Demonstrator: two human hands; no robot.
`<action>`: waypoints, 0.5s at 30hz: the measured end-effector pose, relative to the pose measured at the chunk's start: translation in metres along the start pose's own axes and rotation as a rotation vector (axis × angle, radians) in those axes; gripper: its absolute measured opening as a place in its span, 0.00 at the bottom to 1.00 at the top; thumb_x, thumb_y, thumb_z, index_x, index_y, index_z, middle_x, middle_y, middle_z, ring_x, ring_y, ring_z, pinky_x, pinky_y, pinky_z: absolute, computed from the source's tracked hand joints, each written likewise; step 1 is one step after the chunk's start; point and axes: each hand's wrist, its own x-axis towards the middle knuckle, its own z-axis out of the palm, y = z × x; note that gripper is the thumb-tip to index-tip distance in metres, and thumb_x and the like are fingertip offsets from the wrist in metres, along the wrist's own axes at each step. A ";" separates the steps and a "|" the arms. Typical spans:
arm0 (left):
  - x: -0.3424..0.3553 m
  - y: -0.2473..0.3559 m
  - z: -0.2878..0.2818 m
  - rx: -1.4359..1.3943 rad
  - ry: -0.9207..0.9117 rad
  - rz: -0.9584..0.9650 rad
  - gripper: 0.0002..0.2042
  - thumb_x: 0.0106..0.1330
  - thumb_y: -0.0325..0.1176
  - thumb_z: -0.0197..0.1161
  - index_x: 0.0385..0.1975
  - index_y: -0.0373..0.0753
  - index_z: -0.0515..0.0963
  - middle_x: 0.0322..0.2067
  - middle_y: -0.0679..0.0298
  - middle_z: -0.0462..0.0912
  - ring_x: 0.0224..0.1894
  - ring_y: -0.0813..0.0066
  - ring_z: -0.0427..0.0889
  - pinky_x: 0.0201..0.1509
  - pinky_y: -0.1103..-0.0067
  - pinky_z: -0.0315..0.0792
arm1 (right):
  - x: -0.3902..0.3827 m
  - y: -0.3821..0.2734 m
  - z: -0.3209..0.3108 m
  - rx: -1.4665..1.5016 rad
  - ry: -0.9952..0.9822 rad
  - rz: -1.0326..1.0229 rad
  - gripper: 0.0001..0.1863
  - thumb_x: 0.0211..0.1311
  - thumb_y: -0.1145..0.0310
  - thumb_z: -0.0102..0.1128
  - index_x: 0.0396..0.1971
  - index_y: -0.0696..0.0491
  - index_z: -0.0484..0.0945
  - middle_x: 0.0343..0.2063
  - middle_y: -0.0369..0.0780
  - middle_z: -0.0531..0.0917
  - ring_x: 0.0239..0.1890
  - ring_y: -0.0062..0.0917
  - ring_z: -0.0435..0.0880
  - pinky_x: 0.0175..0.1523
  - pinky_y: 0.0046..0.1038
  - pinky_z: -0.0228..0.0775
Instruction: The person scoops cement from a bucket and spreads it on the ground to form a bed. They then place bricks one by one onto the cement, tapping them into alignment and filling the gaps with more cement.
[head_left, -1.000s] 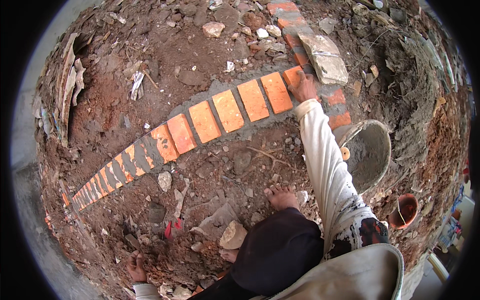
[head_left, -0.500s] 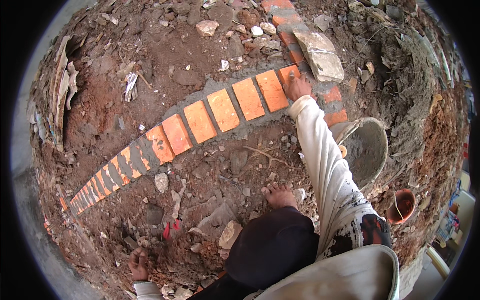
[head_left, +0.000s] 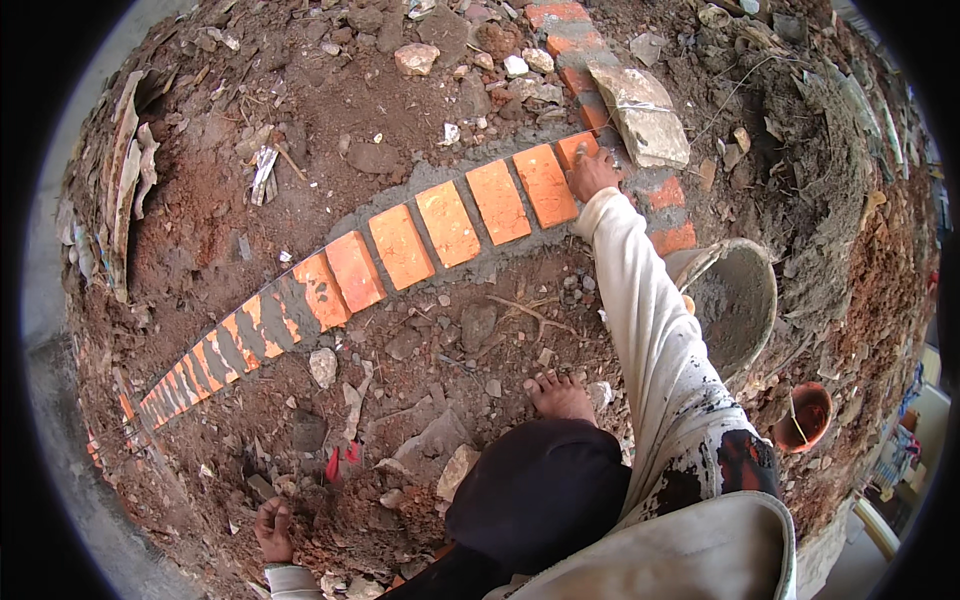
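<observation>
My right hand (head_left: 593, 172) reaches far out and grips an orange brick (head_left: 573, 147) at the right end of a curved course, its fingers bent over the brick's right side. Left of it, an orange brick (head_left: 545, 185) and several others lie spaced apart on grey mortar (head_left: 470, 262). My left hand (head_left: 273, 530) hangs low at the left above the soil, fingers curled together. Whatever it may hold cannot be made out. A string line (head_left: 235, 306) runs along the course's far edge.
A large pale stone block (head_left: 640, 115) rests on the mortared brick row at the right. A bucket (head_left: 735, 305) with grey mortar inside stands beside my right forearm, a small orange-red pot (head_left: 803, 415) farther down. My bare foot (head_left: 560, 396) is on rubble-strewn soil.
My right hand stays at the end brick with hardly any shift. My left hand has moved very slightly; the bricks lie as before.
</observation>
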 end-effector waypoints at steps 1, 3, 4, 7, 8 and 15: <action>0.003 -0.001 0.003 -0.009 -0.002 0.024 0.09 0.67 0.33 0.61 0.40 0.35 0.75 0.35 0.69 0.79 0.36 0.83 0.73 0.40 0.84 0.69 | 0.001 -0.002 0.002 -0.026 0.044 -0.009 0.22 0.67 0.61 0.46 0.59 0.51 0.68 0.53 0.50 0.72 0.57 0.48 0.72 0.54 0.72 0.55; 0.007 -0.004 -0.003 0.005 -0.029 0.051 0.10 0.67 0.34 0.62 0.41 0.35 0.75 0.35 0.69 0.79 0.37 0.82 0.74 0.41 0.82 0.69 | 0.017 0.003 0.005 0.021 -0.023 0.077 0.26 0.68 0.60 0.46 0.64 0.51 0.62 0.53 0.51 0.71 0.58 0.49 0.71 0.55 0.72 0.53; 0.007 -0.007 -0.004 0.010 -0.046 0.087 0.11 0.67 0.35 0.62 0.41 0.34 0.75 0.35 0.69 0.79 0.37 0.82 0.75 0.43 0.81 0.70 | 0.008 0.010 0.011 0.019 -0.040 0.052 0.26 0.68 0.61 0.45 0.64 0.52 0.62 0.53 0.51 0.71 0.58 0.49 0.71 0.55 0.72 0.52; 0.002 0.001 -0.004 0.007 -0.013 0.090 0.10 0.67 0.36 0.61 0.42 0.38 0.76 0.31 0.71 0.78 0.32 0.84 0.75 0.35 0.85 0.69 | 0.003 0.005 0.010 -0.017 0.039 -0.008 0.25 0.69 0.62 0.42 0.63 0.54 0.64 0.53 0.51 0.71 0.57 0.48 0.73 0.55 0.73 0.52; 0.000 -0.002 -0.006 -0.032 0.000 0.092 0.11 0.67 0.35 0.62 0.43 0.37 0.76 0.32 0.71 0.78 0.32 0.84 0.75 0.36 0.85 0.70 | 0.007 -0.004 0.005 -0.067 -0.002 0.047 0.25 0.69 0.62 0.42 0.64 0.52 0.63 0.55 0.51 0.70 0.58 0.48 0.72 0.56 0.74 0.49; 0.002 -0.012 -0.006 -0.008 -0.037 0.135 0.14 0.64 0.37 0.65 0.43 0.35 0.75 0.32 0.71 0.78 0.30 0.84 0.72 0.34 0.85 0.67 | -0.015 0.002 -0.020 0.056 -0.061 0.067 0.31 0.66 0.60 0.43 0.68 0.52 0.58 0.63 0.56 0.63 0.64 0.50 0.66 0.63 0.64 0.51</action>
